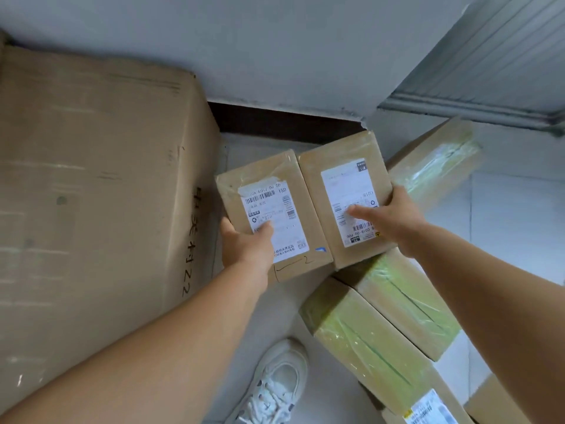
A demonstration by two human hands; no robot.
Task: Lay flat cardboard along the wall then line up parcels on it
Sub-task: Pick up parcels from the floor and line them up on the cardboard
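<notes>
From the head view, I have my left hand point(244, 243) gripping the near-left corner of the left parcel point(272, 215), thumb lying on its white label point(272, 218), fingers hidden under the edge. My right hand point(394, 218) holds the right parcel point(345, 194) at its right side, thumb stretched flat across that parcel's label point(348, 200), the other fingers wrapped round the far edge. The two parcels sit side by side, touching along one long edge, raised above the floor point(516, 206) near the wall point(275, 56). Their long axes run away from me, tilted slightly to the left at the far end. The labels read upside down to me: I make out "FSD" on the left one and "C018" on the right; the rest is too small. A large carton point(91, 179) stands to the left, marked with handwritten characters and "22". Green-taped boxes point(382, 332) lie to the right, and my white shoe point(275, 384) is below.
</notes>
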